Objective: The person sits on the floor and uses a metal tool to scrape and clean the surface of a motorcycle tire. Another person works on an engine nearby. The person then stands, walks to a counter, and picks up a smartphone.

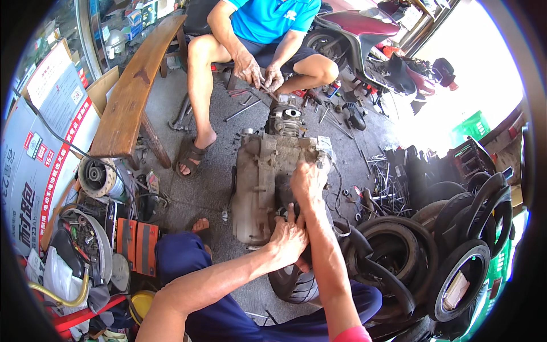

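A grimy grey scooter engine (250, 182) lies on the floor in front of me, its cylinder end (285, 117) pointing away. My right hand (308, 181) is on the engine's far right part, fingers curled down; whatever they grip is hidden beneath the hand. Nearer to me, my left hand (288, 235) rests low by the engine's near end, with some fingers stretched forward beside my right forearm. A wheel with a black tyre (293, 285) sits below my hands, between my knees. Across the engine, a seated person's hands (259, 74) hold a small thin part near the cylinder.
Used tyres (393, 245) and loose metal tools (384, 179) crowd the right. To the left stand a wooden bench (128, 97), a large printed carton (51, 154), orange-and-black boxes (137, 246) and a bowl of small parts (85, 239). A hammer (181, 114) and a parked scooter (359, 40) are farther off.
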`<control>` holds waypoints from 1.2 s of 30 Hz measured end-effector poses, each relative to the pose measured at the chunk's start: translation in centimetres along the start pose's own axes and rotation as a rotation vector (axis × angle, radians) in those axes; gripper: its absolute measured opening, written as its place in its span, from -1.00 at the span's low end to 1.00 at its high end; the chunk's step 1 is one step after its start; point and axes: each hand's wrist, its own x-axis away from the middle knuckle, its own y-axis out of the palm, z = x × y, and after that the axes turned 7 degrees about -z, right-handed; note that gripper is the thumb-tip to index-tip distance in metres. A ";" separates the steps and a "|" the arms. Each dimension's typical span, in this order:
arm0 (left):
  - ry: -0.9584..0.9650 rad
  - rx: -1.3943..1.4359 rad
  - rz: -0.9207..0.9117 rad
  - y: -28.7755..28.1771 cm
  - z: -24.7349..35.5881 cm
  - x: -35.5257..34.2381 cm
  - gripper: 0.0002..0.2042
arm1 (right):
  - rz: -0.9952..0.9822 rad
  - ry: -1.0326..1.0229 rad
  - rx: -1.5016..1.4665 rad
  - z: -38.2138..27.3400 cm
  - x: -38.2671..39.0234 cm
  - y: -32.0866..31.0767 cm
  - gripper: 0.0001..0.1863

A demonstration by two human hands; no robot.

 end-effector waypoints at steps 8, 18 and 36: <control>-0.083 0.040 -0.117 -0.5 0.6 -0.3 0.39 | -0.121 -0.066 0.036 1.1 -0.6 0.6 -0.93; -0.072 0.087 -0.201 -1.7 0.1 0.0 0.36 | -0.199 -0.204 0.134 -0.4 -0.6 0.6 -0.91; -0.078 0.073 -0.156 -1.2 0.7 -0.1 0.40 | -0.002 0.016 -0.016 0.6 -0.6 0.4 -0.83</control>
